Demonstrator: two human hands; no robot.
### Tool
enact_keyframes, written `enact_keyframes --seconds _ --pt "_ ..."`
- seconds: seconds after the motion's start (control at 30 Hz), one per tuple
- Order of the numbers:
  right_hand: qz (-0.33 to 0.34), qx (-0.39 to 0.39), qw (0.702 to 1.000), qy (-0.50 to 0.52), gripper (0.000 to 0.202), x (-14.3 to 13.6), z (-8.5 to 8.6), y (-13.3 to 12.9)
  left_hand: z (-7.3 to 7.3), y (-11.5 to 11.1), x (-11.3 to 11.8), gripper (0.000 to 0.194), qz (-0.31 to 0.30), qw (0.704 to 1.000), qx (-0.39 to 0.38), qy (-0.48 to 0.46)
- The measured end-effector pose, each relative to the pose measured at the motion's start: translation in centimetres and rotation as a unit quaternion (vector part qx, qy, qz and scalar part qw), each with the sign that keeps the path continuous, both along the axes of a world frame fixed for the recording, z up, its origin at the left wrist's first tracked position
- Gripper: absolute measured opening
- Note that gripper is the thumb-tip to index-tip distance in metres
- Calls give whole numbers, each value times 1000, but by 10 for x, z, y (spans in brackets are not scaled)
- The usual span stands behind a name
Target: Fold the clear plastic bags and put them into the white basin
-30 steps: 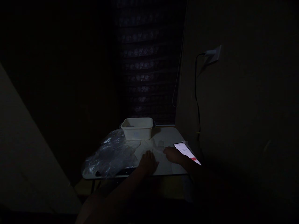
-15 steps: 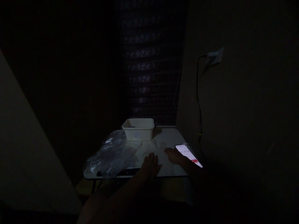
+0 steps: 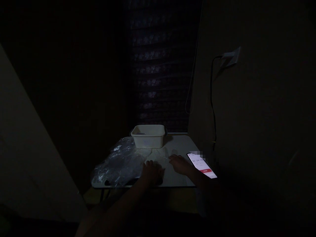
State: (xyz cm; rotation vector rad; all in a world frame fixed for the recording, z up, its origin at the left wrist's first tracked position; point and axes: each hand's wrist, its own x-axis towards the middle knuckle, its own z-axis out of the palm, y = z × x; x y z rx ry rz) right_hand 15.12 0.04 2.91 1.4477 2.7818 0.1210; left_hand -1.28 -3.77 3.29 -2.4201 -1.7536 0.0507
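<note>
My left hand (image 3: 150, 172) lies palm down near the front of the small white table (image 3: 181, 143), fingers apart, by the right edge of a crumpled clear plastic bag (image 3: 118, 163). To its right, my right hand (image 3: 179, 164) reaches over the tabletop with fingers stretched leftward, holding nothing I can see. A thin, pale, see-through sheet (image 3: 158, 154) seems to lie flat just beyond both hands; its outline is faint in the dark. Beside my right hand, a lit phone (image 3: 201, 166) shows a timer and a red button.
At the back of the table stands a white plastic tub (image 3: 148, 141) with side handles; something small shows dimly inside. A dark long object (image 3: 130, 182) lies along the front edge. A cord (image 3: 211, 95) hangs from a wall outlet (image 3: 232, 58). The room is very dark.
My left hand has moved left, towards the plastic bag. My right hand has shifted slightly left, with its fingers more visible. The view has shifted a little.
</note>
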Motion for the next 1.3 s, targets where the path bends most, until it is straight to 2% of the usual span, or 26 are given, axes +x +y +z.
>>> enact_keyframes --seconds 0.13,0.3,0.53,0.77,0.97,1.17,1.3 --pt "63 59 996 -11 28 -12 -5 0 -3 0 -17 41 -25 1000 -16 10" --pt "77 72 994 -15 30 -24 -7 -1 -11 -1 -21 44 -24 999 -24 21" --pt "37 83 996 15 33 -27 -1 1 -9 -1 -15 46 -24 999 -24 8" --pt "-18 21 999 15 36 -15 -3 5 -11 -2 -11 46 -37 999 -34 13" --pt "-27 -9 999 25 36 -8 -6 8 -10 2 -11 42 -84 996 19 2" --pt "-55 -54 997 28 37 -1 -11 11 -14 9 -12 47 -30 999 22 9" --pt "-59 -50 997 31 39 3 -13 11 -19 15 -12 52 1 1000 14 -4"
